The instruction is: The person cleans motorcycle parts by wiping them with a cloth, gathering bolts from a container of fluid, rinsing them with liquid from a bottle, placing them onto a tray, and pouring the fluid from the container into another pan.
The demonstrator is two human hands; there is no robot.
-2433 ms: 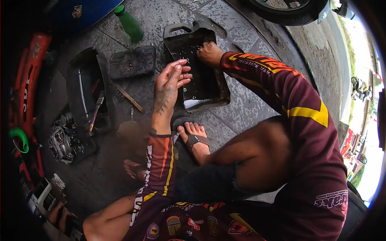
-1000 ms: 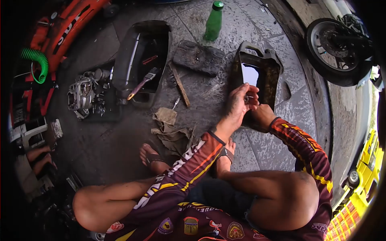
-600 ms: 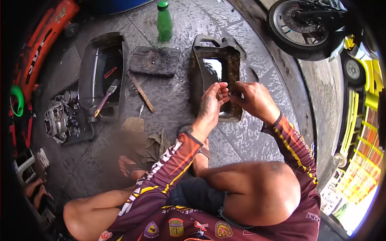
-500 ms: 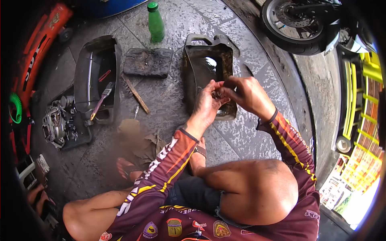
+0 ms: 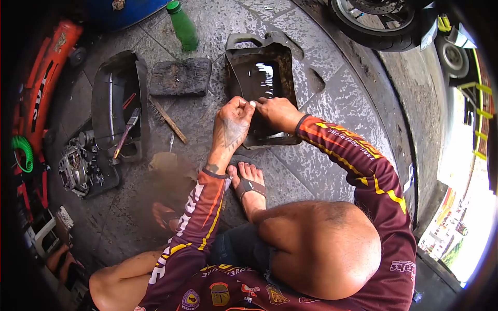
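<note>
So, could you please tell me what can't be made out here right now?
All in the head view:
- Anything between the left hand and right hand: covered by the fingers.
- Part of the cut-open jug's inside: behind the hands.
- Full outline of the rag and left foot: blurred by a dark smudge.
- Rest of the blue drum and large wheel: cut off by the top edge.

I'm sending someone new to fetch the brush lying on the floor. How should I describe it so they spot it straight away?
Find the green bottle, then the dark, rough block just below it. From the block's lower left corner, the wooden-handled brush slants down to the right. It lies directly on the floor, while the paintbrush rests on the cut-open container to its left.
</note>
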